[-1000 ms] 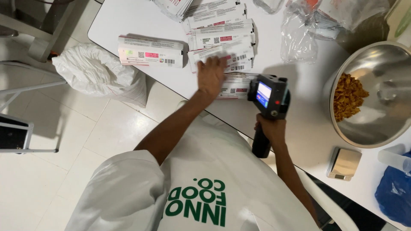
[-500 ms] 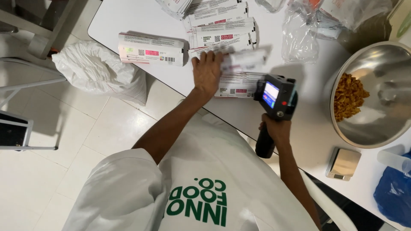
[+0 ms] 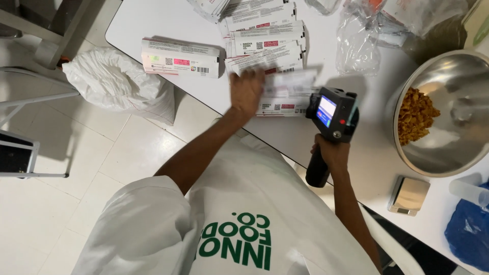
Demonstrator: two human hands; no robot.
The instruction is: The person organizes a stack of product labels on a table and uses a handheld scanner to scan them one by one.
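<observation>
Showing white table (image 3: pixel 153 20) over pale tiled floor (image 3: pixel 102 168). Left hand (image 3: pixel 246 90) pinching blurred flat packet (image 3: pixel 293 81), long axis running left-right, atop stack (image 3: pixel 285 104). Right hand (image 3: pixel 330 153) wrapped round handheld printer (image 3: pixel 331 114), screen facing up. Packet lifted off stack since earlier frame.

From my remote seat I note the left hand (image 3: pixel 246 91) blurred at the end of a bare, nearly straight arm stretched forward, palm down, fingers curled, while the right hand (image 3: pixel 330 153) sits closer in, forearm bent, fist clenched tight, knuckles facing up.
</observation>
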